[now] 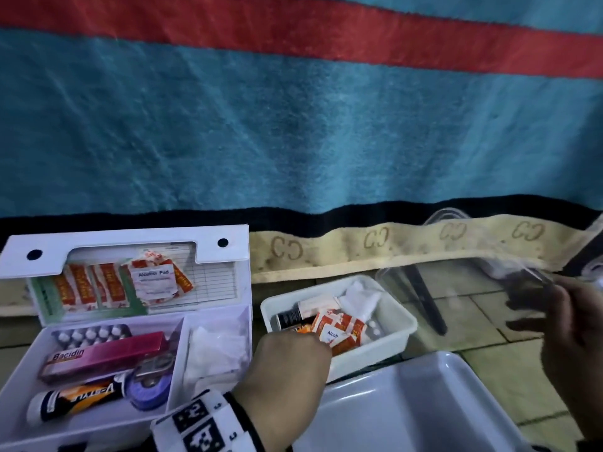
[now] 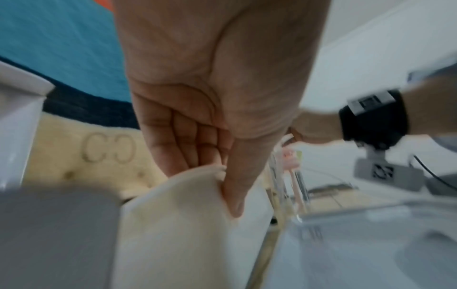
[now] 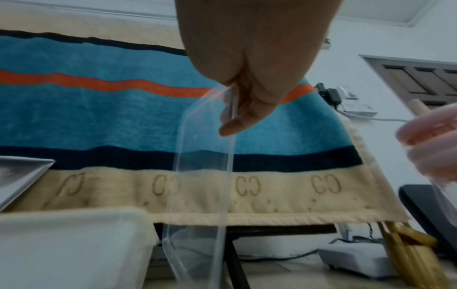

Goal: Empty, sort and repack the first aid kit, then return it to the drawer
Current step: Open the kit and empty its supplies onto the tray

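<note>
A small white plastic container [image 1: 375, 353] stands in the middle of the head view, filled with alcohol pad sachets [image 1: 339, 327], gauze [image 1: 359, 298], a dark little bottle [image 1: 288, 316] and pills. My left hand [image 1: 293, 353] grips its near left rim. The left wrist view shows the fingers [image 2: 188, 148] curled inside the container [image 2: 173, 224] and the thumb outside. Off to the right, my right hand [image 1: 561, 308] pinches the edge of a clear plastic lid [image 1: 424, 288] and holds it up in the air. The lid [image 3: 202, 176] hangs below the hand [image 3: 237, 109].
An open white first aid box [image 1: 130, 239] stands at the left with medicine boxes, a tube, tape, pill blisters and sachets inside. A larger white tray [image 1: 424, 402] lies at the bottom centre. A striped blue towel [image 1: 293, 125] hangs behind. The tiled floor [image 1: 489, 321] shows at the right.
</note>
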Available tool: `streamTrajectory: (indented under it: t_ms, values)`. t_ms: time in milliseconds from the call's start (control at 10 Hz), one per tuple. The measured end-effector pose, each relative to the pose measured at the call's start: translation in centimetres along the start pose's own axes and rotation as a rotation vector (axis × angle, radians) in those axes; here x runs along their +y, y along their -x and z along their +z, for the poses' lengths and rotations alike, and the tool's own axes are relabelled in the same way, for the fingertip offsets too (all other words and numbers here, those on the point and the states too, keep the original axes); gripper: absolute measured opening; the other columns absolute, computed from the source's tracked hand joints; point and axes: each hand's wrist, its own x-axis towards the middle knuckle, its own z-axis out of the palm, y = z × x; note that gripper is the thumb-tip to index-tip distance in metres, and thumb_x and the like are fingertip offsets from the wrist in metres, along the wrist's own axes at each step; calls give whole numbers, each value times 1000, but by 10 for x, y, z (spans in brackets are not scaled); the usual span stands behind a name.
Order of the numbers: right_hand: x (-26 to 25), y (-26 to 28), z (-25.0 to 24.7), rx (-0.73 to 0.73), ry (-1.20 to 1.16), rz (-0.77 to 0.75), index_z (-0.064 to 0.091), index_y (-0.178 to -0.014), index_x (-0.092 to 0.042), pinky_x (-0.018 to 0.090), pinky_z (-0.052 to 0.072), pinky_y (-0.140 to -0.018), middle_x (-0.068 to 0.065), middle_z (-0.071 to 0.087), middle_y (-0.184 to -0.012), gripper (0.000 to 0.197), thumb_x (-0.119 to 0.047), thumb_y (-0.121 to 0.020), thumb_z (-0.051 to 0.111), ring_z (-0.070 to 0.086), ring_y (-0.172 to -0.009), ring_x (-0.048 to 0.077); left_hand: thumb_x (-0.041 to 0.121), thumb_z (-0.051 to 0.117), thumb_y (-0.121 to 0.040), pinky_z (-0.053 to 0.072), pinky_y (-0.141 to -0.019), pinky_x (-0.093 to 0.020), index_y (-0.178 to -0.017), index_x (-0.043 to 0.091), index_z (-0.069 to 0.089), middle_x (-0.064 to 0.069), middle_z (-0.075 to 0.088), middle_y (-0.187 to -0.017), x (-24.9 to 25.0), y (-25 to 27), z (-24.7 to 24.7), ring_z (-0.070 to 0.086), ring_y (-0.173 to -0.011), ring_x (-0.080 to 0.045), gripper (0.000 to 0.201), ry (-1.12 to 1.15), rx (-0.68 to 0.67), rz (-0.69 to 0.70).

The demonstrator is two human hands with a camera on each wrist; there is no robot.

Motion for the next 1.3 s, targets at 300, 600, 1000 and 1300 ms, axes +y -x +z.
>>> streamTrajectory:
  t_ms: [300, 600, 1000, 1300]
  values:
    - [34, 2, 24, -179, -337, 729, 52, -103, -2, 18, 56, -51, 6, 71, -58, 13, -1, -96, 41, 69, -54, 16, 23, 53, -90, 36, -63, -27, -109, 22, 55, 2, 61, -109, -7, 22, -14, 63, -93, -21, 19, 178, 229, -70]
    - [16, 15, 79, -505, -59, 653, 65, -64, 1, 12, 47, -46, 14, 64, -61, 19, 14, -78, 65, 63, -50, 8, 26, 79, -64, 32, -49, -24, -81, 24, 68, 4, 66, -77, -10, 6, -17, 64, -65, -15, 20, 79, 165, -15]
    - [17, 9, 103, -435, 30, 507, 43, -50, 7, 8, 42, -49, 0, 51, -37, 41, -3, -77, 72, 50, -42, 4, 7, 48, -91, 36, -65, -31, -105, 14, 60, -7, 62, -108, -12, -9, 9, 62, -95, -29, 20, 34, 143, -32]
    - [21, 13, 90, -394, 21, 843, 47, -36, -5, 21, 38, -41, 6, 45, -39, 45, 19, -73, 54, 44, -39, 15, 8, 48, -92, 32, -64, -29, -105, 16, 61, -6, 62, -108, -13, -4, 2, 62, -96, -29, 20, 1, 119, -49]
